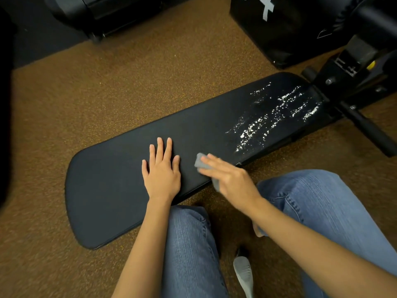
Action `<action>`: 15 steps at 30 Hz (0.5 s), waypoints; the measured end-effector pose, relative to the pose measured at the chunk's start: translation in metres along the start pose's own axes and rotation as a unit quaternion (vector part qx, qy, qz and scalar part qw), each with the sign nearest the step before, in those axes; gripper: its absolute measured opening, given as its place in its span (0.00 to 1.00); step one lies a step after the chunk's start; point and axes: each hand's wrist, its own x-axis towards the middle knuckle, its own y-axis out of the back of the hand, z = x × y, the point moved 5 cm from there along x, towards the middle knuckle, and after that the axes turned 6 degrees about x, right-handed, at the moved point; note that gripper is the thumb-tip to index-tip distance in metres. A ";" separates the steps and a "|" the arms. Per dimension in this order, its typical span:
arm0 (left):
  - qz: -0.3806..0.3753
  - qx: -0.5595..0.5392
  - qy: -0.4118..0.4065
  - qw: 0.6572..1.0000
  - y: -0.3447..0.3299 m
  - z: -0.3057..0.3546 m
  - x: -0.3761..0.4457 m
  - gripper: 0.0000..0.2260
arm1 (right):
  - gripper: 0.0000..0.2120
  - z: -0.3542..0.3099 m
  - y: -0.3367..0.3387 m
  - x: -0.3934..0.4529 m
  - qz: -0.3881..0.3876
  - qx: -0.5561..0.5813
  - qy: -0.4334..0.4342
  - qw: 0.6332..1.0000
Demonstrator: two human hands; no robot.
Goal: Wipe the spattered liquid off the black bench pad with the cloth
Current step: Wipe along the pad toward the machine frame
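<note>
The black bench pad [120, 190] lies long and flat over a speckled brown floor [107, 82], running from the near left up toward the metal frame [352, 89] at the far right. The left hand [162, 168] rests on the pad's middle, palm down, fingers spread, with nothing in its grip. The right hand [231, 179] lies just beside it toward the pad's near edge, fingers flat over a small grey cloth [200, 161], pinning it against the pad; one corner sticks out past the fingertips and another fold hangs below the palm.

The spattered liquid [277, 117] sits as white droplets and streaks across the far right part of the pad, near the cloth but clear of it, so the wiping of that patch looks not yet done.

The cloth seems soft, thin and light, likely to bunch or slip, so a flat palm with fingers spread over it should serve better than a pinch. The pad looks smooth, firm and probably slick where wet; the liquid may smear.
</note>
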 end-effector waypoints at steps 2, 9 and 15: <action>0.002 0.003 0.003 1.000 0.000 0.000 0.000 0.24 | 0.24 0.025 0.023 0.004 0.049 -0.013 -0.080 0.995; 0.005 0.009 0.025 1.000 -0.002 0.006 0.002 0.24 | 0.23 -0.005 -0.005 -0.006 0.098 0.005 -0.053 0.994; 0.014 0.010 0.034 0.999 -0.001 0.010 -0.001 0.24 | 0.24 -0.011 -0.013 -0.009 0.041 -0.002 0.022 0.999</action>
